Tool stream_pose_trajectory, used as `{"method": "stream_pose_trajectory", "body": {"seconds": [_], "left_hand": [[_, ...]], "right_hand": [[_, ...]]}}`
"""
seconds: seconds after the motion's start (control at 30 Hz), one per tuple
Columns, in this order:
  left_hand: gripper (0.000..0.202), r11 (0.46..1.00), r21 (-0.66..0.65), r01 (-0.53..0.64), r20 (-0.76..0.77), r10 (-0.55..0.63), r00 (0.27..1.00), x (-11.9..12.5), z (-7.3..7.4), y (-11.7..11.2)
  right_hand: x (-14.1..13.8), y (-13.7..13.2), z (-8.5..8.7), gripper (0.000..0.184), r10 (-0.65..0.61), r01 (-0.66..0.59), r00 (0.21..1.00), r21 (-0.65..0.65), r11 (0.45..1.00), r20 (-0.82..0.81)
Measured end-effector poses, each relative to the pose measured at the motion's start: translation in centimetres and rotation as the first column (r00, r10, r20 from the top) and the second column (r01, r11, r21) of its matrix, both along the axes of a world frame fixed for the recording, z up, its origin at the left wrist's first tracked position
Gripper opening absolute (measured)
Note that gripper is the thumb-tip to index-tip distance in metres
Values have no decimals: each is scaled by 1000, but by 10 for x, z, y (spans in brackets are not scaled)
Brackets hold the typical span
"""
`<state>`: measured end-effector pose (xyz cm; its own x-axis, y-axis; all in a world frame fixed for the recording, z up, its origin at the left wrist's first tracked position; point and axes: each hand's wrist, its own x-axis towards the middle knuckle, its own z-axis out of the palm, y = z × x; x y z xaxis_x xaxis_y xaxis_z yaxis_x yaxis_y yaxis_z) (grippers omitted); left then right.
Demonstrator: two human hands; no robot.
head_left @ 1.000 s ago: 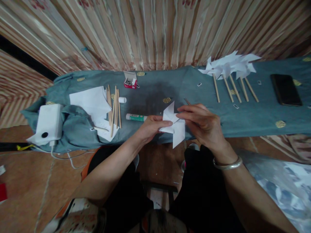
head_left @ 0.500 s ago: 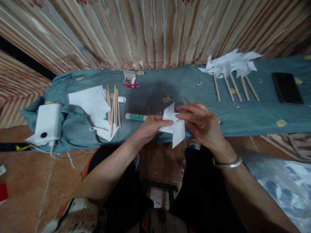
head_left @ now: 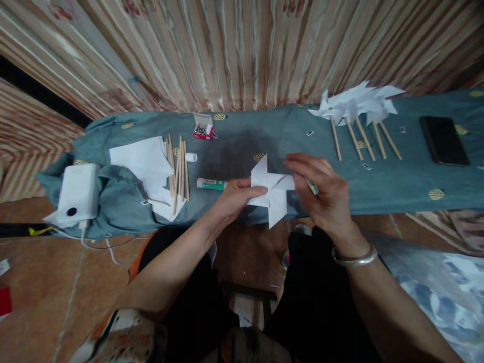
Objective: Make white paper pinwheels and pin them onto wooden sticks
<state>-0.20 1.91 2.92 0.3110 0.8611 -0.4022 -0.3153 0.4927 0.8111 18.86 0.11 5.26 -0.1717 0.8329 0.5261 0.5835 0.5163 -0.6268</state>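
Note:
A white paper pinwheel [head_left: 278,199] with folded blades is held over the front edge of the cloth-covered table. My left hand [head_left: 240,196] pinches its left side, thumb on top near the centre. My right hand [head_left: 319,189], with a silver bangle at the wrist, is beside the right blade, its fingers apart from the thumb. Whether the thumb touches the blade tip I cannot tell. A green and white glue stick [head_left: 212,184] lies just behind my left hand, its white cap [head_left: 191,157] off to the left.
Wooden sticks [head_left: 181,171] and white paper sheets [head_left: 141,156] lie left. A small red box [head_left: 203,131] of metal pins stands open at the back. Several finished pinwheels [head_left: 359,103] on sticks and a black phone [head_left: 444,141] lie right. A white device [head_left: 79,191] with a cable sits far left.
My right hand has moved slightly right, off the pinwheel's middle, with its fingers more spread. The right blade now shows stretched out flat. My left hand keeps its hold.

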Motion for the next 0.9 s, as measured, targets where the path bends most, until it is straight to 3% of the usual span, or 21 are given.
{"method": "stream_pose_trajectory", "body": {"seconds": [0.1,0.23,0.33,0.47,0.53,0.63,0.9], "left_hand": [[24,996,19,-83,8,83,996,-1,4,2],[25,981,65,-184,19,184,983,-1,7,4],[26,973,100,-206,16,205,979,-1,8,5],[26,971,140,-193,-7,196,981,0,11,2],[25,969,158,-190,-6,194,981,0,14,1],[22,964,179,-196,-12,202,979,0,16,-1],[22,950,250,-188,-55,208,977,-1,14,-5]], "right_hand": [[1,3,-6,37,-139,93,953,-177,980,-269],[-7,7,-15,56,-197,-117,791,-460,880,-579],[-22,6,-15,62,-263,-283,658,-555,782,-706],[-42,4,-7,48,-251,-429,574,-548,718,-779],[-47,5,-4,45,-259,-442,539,-531,723,-801],[-50,7,-3,56,-318,-401,495,-537,742,-809],[-48,9,-9,71,-371,-330,561,-611,719,-740]]}}
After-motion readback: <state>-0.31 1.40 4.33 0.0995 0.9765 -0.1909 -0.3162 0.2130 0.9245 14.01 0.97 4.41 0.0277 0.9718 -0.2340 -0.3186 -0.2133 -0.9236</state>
